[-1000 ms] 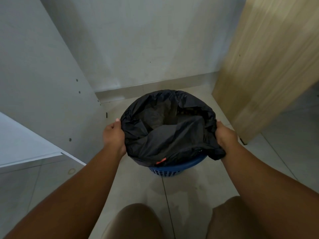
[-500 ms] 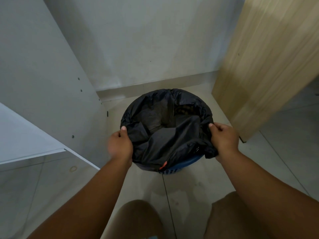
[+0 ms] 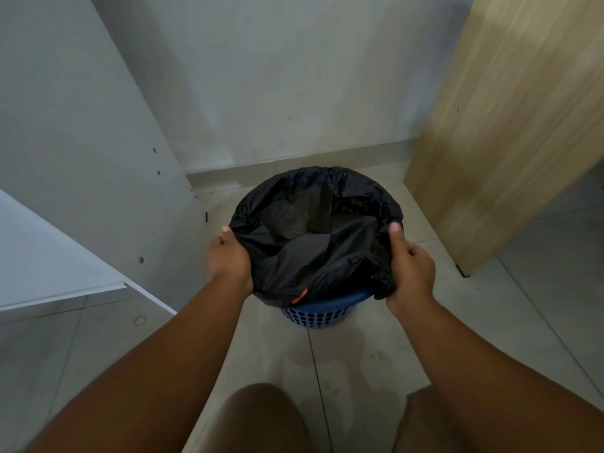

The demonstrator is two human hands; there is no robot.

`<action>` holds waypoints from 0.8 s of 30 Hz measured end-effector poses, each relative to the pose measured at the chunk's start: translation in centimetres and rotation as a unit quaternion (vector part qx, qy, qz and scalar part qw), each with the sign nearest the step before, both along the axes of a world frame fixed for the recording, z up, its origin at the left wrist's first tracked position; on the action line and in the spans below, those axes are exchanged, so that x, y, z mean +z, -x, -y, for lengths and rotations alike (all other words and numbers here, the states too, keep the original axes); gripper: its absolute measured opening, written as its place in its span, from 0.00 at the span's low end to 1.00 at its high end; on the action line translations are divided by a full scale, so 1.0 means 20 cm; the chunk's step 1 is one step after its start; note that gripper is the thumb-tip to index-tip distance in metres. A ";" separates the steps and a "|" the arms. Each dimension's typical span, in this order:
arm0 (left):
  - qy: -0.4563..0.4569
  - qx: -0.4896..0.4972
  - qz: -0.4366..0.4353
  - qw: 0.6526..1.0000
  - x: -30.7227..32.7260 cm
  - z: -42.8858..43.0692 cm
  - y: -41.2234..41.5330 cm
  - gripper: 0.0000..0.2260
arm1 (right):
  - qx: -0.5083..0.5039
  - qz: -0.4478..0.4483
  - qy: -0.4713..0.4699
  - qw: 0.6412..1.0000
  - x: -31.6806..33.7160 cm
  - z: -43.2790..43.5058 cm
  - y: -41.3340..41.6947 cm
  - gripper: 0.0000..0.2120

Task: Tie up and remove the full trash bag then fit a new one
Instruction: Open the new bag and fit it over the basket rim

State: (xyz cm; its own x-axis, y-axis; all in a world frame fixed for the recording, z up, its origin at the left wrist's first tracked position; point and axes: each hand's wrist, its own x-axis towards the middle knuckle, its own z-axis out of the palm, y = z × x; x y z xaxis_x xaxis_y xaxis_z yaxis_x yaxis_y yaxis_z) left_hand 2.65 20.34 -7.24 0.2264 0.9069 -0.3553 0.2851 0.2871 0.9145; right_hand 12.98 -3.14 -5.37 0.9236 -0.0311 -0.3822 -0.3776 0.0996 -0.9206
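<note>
Left hand grip: the left hand (image 3: 228,260) is closed on the left edge of the black trash bag (image 3: 294,256). The thumb is laid on top of the film and the fingers are curled under it.
Right hand grip: the right hand (image 3: 412,273) is closed on the right edge. The thumb is stretched up along the rim, and a bunch of film is gathered in the curled fingers.
Bag: it is seated in the blue bin (image 3: 313,313). Its far edge is folded over the rim and its near edge is sagging inward.
Orange tag (image 3: 304,293): seen on the near edge of the bag.
Bin: perforated, stood on the tiled floor (image 3: 366,354) close to the wall.
Sides: a white drilled panel (image 3: 81,158) is seen on the left and a wood-grain panel (image 3: 506,142) on the right.
</note>
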 end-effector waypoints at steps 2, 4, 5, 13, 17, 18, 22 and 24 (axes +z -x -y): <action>-0.008 0.001 -0.018 1.000 0.02 -0.02 -0.02 0.18 | 0.061 0.013 -0.030 0.998 0.01 0.02 0.01 0.15; -0.006 0.004 -0.015 1.000 0.04 -0.05 -0.03 0.20 | 0.115 0.025 -0.069 0.991 0.01 0.06 0.00 0.12; -0.003 0.007 -0.006 1.000 0.04 -0.05 -0.03 0.20 | 0.135 0.025 -0.089 0.986 0.00 0.07 0.00 0.13; -0.090 -0.016 0.010 0.996 -0.01 0.11 0.03 0.21 | 0.094 0.029 -0.080 0.992 -0.06 0.09 0.02 0.16; -0.155 -0.035 -0.016 0.987 0.00 0.12 0.05 0.19 | 0.030 0.034 -0.044 0.998 -0.05 0.09 0.01 0.12; -0.164 -0.038 -0.013 0.986 0.01 0.12 0.05 0.18 | 0.023 0.026 -0.043 0.998 -0.05 0.08 0.00 0.11; -0.181 -0.050 -0.014 0.982 0.01 0.08 0.07 0.17 | 0.020 -0.040 -0.098 0.994 -0.06 0.09 -0.03 0.11; -0.196 -0.064 -0.023 0.978 0.00 0.06 0.10 0.18 | 0.026 -0.057 -0.105 0.992 -0.08 0.12 -0.03 0.11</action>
State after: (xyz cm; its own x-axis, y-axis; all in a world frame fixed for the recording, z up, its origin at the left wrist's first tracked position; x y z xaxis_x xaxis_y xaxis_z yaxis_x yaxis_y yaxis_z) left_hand 0.69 19.05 -7.19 0.3389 0.9408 0.0015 0.3392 -0.1236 0.9326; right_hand 13.66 -5.57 -6.88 0.8718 0.1069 -0.4781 -0.4885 0.2624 -0.8322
